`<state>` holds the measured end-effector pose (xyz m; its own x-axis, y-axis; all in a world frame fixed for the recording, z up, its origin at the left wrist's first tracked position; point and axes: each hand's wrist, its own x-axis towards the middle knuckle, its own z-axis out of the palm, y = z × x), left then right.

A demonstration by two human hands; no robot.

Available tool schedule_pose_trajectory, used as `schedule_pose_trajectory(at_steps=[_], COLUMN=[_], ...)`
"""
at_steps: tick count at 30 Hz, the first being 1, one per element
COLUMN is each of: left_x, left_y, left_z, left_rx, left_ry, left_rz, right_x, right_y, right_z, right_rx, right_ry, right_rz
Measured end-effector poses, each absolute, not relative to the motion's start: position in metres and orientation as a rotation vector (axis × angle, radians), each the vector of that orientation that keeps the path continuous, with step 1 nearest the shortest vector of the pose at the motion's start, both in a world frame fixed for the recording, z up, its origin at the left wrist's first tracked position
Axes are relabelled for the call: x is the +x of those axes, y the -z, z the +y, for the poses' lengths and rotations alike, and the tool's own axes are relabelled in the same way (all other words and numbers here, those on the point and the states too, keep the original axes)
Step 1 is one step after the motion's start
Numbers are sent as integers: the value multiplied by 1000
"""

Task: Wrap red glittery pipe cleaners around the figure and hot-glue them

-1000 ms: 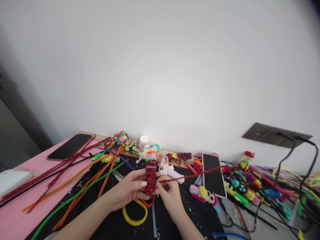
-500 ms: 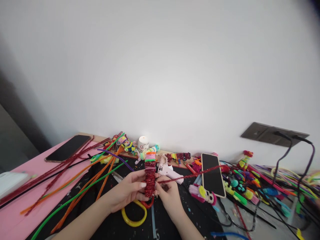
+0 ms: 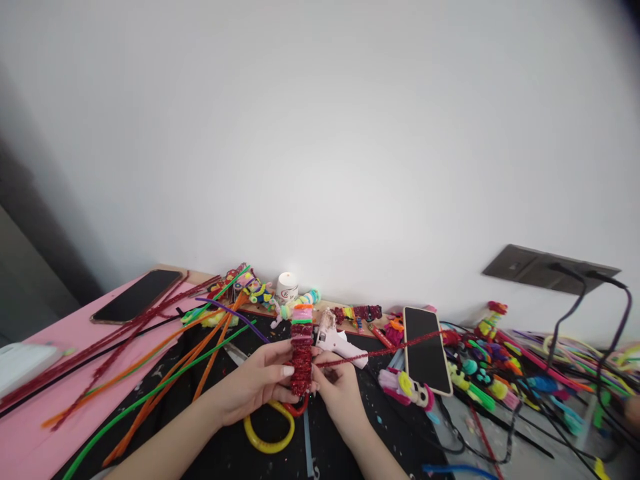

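Upright in my left hand (image 3: 261, 377) is a pipe-cleaner figure (image 3: 301, 363), wound in glittery dark red below bands of green, pink and orange. The thumb and fingers of that hand close around its left side. My right hand (image 3: 341, 393) is closed at the figure's right side, pinching a glittery red pipe cleaner (image 3: 385, 351). The strand's free length stretches right, across a phone. Below the hands, scissors with a yellow and red handle (image 3: 270, 427) lie on the black mat (image 3: 360, 453), partly hidden. A pale glue gun (image 3: 343, 345) rests just behind my right hand.
Loose orange pipe cleaners (image 3: 165, 397) and a green one (image 3: 150, 407) spread over the left side. Phones lie at left (image 3: 137, 297) and right (image 3: 427, 353). Finished figures (image 3: 407, 389), a paper cup (image 3: 287, 288), black cables (image 3: 555, 340) and a wall socket (image 3: 550, 267) surround the mat.
Both hands keep their hold, and the figure and red strand look almost unmoved. The view has shifted very slightly. A blurred brownish shape shows more at the right edge.
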<state>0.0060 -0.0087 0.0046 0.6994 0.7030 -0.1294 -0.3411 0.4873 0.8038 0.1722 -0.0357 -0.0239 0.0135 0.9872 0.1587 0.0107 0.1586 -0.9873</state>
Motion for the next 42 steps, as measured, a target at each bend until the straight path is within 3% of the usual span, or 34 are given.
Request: schedule_pose_trajectory(at_steps=[42], left_x=[4], left_y=[-6], left_z=[-10], left_rx=[858], left_ry=[-665], left_rz=[438], right_x=[173], right_y=[20], right_z=[-35], right_rx=[-1061], right_ry=[-1106], right_rz=[-1270])
